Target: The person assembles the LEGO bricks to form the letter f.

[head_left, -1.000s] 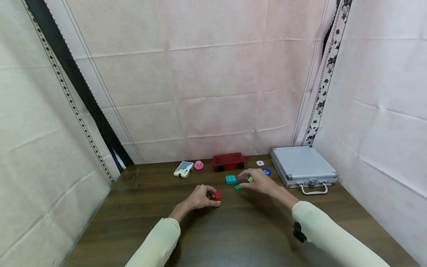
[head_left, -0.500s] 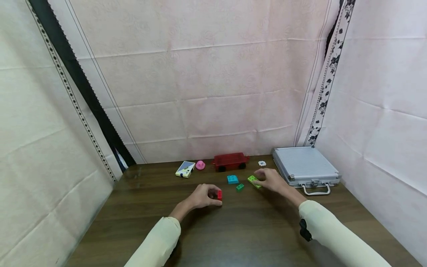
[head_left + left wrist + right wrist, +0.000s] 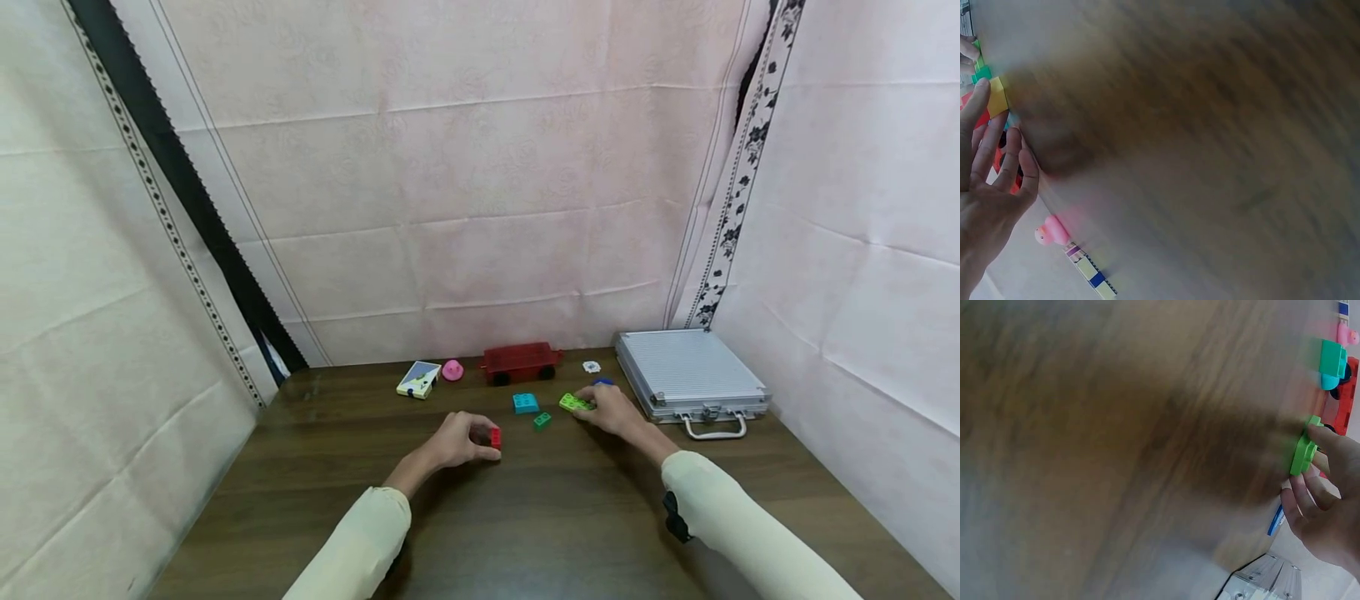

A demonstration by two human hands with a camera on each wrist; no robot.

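Observation:
My left hand (image 3: 459, 440) pinches a small red brick (image 3: 495, 438) between thumb and fingers, just above or on the table. A yellow brick (image 3: 997, 98) shows against the red one in the left wrist view; whether they are joined I cannot tell. With thumb and fingertips my right hand (image 3: 613, 410) pinches the right end of a lime green brick (image 3: 573, 402), which is long and studded. Between the hands lie a small green brick (image 3: 542, 421) and, behind it, a turquoise brick (image 3: 526, 403).
At the back stand a red toy wagon (image 3: 521, 363), a pink rubber duck (image 3: 452, 370) and a small box (image 3: 418, 379). A white piece (image 3: 591, 367) and a partly hidden blue piece (image 3: 603, 382) lie behind my right hand. A silver case (image 3: 690, 375) sits at right.
My right hand has moved right, off the near side of the turquoise and green bricks, and its fingers have closed on the lime brick's right end. The left hand stays put with the red brick.

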